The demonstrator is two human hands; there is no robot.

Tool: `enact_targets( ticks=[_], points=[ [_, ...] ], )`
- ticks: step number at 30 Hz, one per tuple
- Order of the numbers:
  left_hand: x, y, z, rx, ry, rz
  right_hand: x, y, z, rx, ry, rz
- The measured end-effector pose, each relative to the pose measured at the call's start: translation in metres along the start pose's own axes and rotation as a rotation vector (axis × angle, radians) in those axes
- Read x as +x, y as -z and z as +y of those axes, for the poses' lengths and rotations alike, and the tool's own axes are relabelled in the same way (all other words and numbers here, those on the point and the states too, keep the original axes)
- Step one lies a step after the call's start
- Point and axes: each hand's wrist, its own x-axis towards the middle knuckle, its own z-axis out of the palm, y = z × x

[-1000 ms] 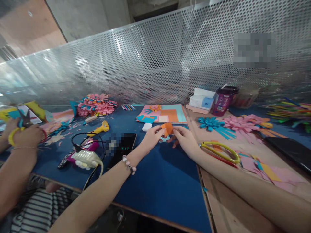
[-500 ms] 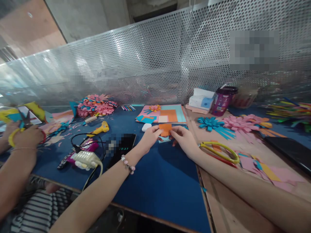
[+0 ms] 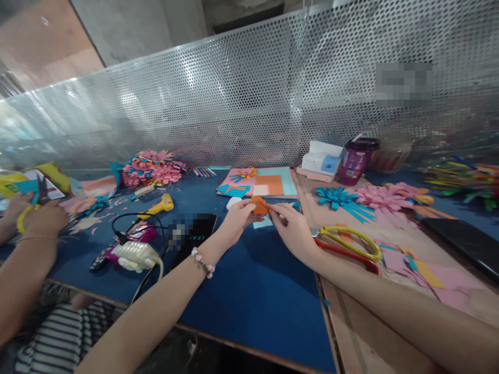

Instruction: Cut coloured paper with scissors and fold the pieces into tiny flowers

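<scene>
Between my two hands is a small orange piece of paper [image 3: 259,205], raised over the blue tabletop and bent toward its right side. My left hand [image 3: 236,222] pinches its left edge. The fingers of my right hand [image 3: 289,224] are closed on its right corner. Just below the hands lies a pale blue slip of paper [image 3: 262,223]. Behind them is a stack of coloured sheets [image 3: 287,182] with orange, pink and blue pieces on top. A white rounded case [image 3: 233,202] sits beside my left fingers. Scissors with yellow and red handles [image 3: 351,240] lie by my right forearm.
At the left, a co-worker's hands [image 3: 47,221] hold scissors and blue paper. A yellow glue gun [image 3: 159,206], a power strip [image 3: 136,256] with cables and a phone [image 3: 199,234] lie left of me. Paper flowers [image 3: 380,200], a purple cup [image 3: 356,160] and tissues [image 3: 323,158] stand right.
The orange paper was flat and facing me; now its right side is bent. My right hand has shifted slightly left and turned, uncovering more of the scissors' red handle.
</scene>
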Motion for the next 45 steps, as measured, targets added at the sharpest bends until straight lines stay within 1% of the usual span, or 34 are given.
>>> enact_targets(
  ticks=[5,9,12,15,22,25,29,32,37,41,45],
  points=[
    [-0.003,-0.003,0.005,0.001,0.013,-0.094,-0.004,-0.002,0.002,-0.122,0.052,-0.027],
    [-0.003,-0.003,0.005,0.113,0.005,-0.094,-0.004,-0.001,0.002,-0.205,0.090,-0.016],
    [-0.002,-0.002,0.001,0.218,-0.046,-0.073,-0.002,0.000,0.001,-0.221,0.094,0.013],
    [0.000,0.000,-0.003,0.304,-0.109,-0.060,0.000,0.000,0.000,-0.151,0.027,0.022],
    [0.001,0.000,-0.005,0.373,-0.199,-0.096,-0.003,-0.003,-0.002,0.188,-0.328,0.005],
    [0.002,0.001,-0.008,0.349,-0.253,-0.097,-0.002,-0.003,-0.003,0.286,-0.416,0.011],
    [0.002,0.001,-0.012,0.300,-0.280,-0.111,-0.001,-0.004,0.000,0.399,-0.435,0.073],
    [0.000,-0.001,-0.011,0.338,-0.280,-0.141,-0.002,-0.004,0.002,0.443,-0.451,0.112],
    [-0.001,-0.003,-0.007,0.406,-0.300,-0.146,-0.001,-0.003,-0.002,0.428,-0.494,0.086],
    [-0.002,-0.002,-0.006,0.441,-0.290,-0.134,0.000,-0.002,-0.005,0.418,-0.498,0.069],
    [-0.002,-0.002,-0.007,0.448,-0.299,-0.126,0.000,-0.001,-0.003,0.432,-0.506,0.071]
  ],
)
